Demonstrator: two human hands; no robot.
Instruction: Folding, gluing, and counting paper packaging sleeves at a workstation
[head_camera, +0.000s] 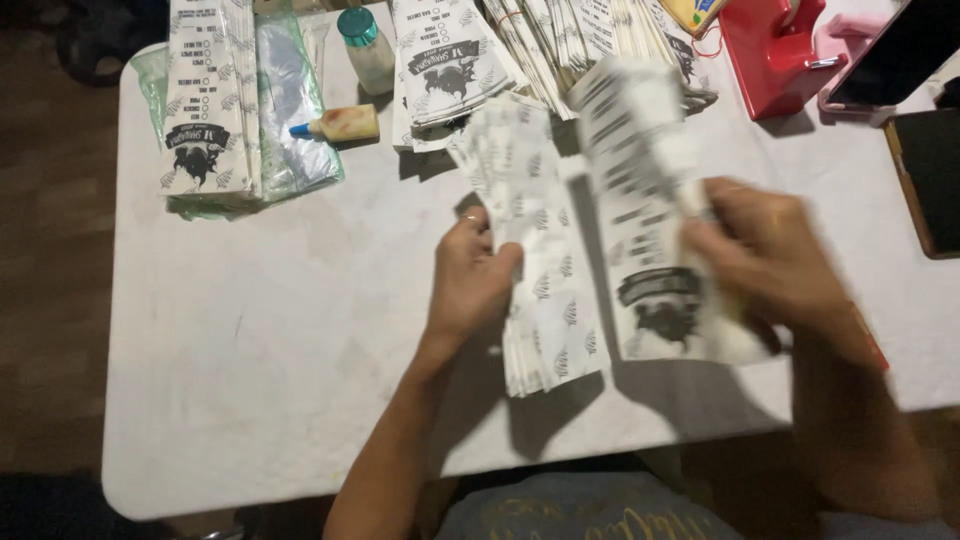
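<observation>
Head view, centre of frame: left hand (470, 275) fingers clamp a stack of printed paper bags (545, 300); right hand (770, 260), blurred, pinches one single bag (640, 230). The bags look light, thin and easily creased; best gripped at the edges. Upper left: glue bottle (340, 124) and a further bag pile (210, 100) on the white table (250, 350), well apart from both hands.

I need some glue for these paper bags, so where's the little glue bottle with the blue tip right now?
In the head view, the small glue bottle lies on its side at the table's far left, between the plastic-wrapped bag stack and the clear teal-capped bottle.
</observation>
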